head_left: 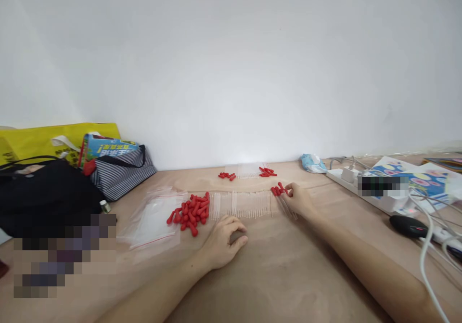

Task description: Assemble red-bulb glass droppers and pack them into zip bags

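Fingers (287, 191) of right hand (298, 199) partly hide red caps (278, 189).

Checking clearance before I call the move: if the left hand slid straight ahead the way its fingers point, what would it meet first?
Probably the row of clear tubes just beyond the left hand; the red caps pile lies slightly left of that line. Depth is uncertain.

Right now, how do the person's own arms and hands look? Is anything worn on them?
Both forearms are bare as far as the picture shows; no sleeve reaches into view. The left hand and the right hand wear no gloves. I see no watch, bracelet or ring, though fine details on the fingers are too small to tell. No markings show.
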`<state>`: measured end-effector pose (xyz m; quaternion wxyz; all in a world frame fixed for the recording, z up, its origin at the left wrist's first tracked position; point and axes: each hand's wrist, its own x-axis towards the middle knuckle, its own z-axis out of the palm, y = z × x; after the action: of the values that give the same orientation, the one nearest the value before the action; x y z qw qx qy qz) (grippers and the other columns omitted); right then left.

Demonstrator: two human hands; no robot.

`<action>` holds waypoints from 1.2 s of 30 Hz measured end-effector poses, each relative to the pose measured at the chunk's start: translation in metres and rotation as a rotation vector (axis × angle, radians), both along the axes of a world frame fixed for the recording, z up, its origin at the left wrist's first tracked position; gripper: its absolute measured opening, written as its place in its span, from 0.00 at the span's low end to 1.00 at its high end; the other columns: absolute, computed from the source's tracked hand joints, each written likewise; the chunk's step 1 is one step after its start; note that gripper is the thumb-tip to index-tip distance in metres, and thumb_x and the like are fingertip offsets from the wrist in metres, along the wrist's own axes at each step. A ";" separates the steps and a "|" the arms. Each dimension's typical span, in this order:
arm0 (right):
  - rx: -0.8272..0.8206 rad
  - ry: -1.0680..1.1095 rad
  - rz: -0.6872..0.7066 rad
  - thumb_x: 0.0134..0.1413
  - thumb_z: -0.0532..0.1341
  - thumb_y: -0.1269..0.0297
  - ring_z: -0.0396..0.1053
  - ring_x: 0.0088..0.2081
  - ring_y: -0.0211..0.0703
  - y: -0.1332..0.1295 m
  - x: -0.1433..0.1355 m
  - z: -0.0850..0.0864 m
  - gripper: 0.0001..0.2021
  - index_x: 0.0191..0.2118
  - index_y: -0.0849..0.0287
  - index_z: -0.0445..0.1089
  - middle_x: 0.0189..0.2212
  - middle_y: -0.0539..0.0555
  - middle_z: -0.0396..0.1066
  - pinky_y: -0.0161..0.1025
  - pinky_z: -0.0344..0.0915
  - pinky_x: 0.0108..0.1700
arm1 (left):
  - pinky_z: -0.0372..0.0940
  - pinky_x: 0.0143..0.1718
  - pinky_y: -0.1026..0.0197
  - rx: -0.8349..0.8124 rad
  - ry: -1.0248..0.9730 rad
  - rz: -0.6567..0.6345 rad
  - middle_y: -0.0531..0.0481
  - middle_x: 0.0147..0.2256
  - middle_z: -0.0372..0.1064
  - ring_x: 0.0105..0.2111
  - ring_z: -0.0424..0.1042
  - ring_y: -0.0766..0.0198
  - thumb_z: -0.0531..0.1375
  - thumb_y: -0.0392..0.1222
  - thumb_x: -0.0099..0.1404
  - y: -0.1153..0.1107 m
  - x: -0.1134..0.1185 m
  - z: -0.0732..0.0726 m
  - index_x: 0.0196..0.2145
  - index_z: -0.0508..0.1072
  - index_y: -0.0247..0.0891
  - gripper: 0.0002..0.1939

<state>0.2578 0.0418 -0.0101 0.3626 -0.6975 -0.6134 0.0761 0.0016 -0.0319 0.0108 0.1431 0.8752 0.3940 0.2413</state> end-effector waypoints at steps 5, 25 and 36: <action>0.003 -0.053 -0.006 0.44 0.56 0.65 0.63 0.24 0.39 0.003 -0.001 -0.009 0.08 0.32 0.63 0.66 0.21 0.53 0.67 0.32 0.52 0.25 | 0.59 0.41 0.58 -0.006 0.008 -0.001 0.50 0.34 0.67 0.37 0.65 0.61 0.56 0.36 0.56 0.000 -0.001 0.000 0.32 0.69 0.39 0.05; -0.302 -0.411 0.027 0.48 0.52 0.62 0.68 0.36 0.52 -0.017 -0.046 0.021 0.13 0.26 0.61 0.71 0.30 0.62 0.72 0.49 0.53 0.41 | 0.52 0.38 0.50 0.284 0.180 0.480 0.48 0.33 0.68 0.37 0.63 0.53 0.54 0.41 0.57 0.015 -0.008 0.009 0.26 0.72 0.40 0.08; -0.321 -0.468 0.026 0.45 0.53 0.69 0.67 0.39 0.55 -0.010 -0.053 0.020 0.11 0.32 0.65 0.71 0.33 0.66 0.71 0.50 0.52 0.42 | 0.54 0.38 0.49 0.121 0.331 0.696 0.45 0.30 0.71 0.37 0.66 0.50 0.55 0.39 0.52 0.073 -0.039 0.050 0.23 0.72 0.39 0.06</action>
<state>0.2047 0.0314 0.0096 0.0948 -0.7368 -0.6693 0.0138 -0.0373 0.0413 0.0610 -0.0649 0.7231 0.6703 0.1539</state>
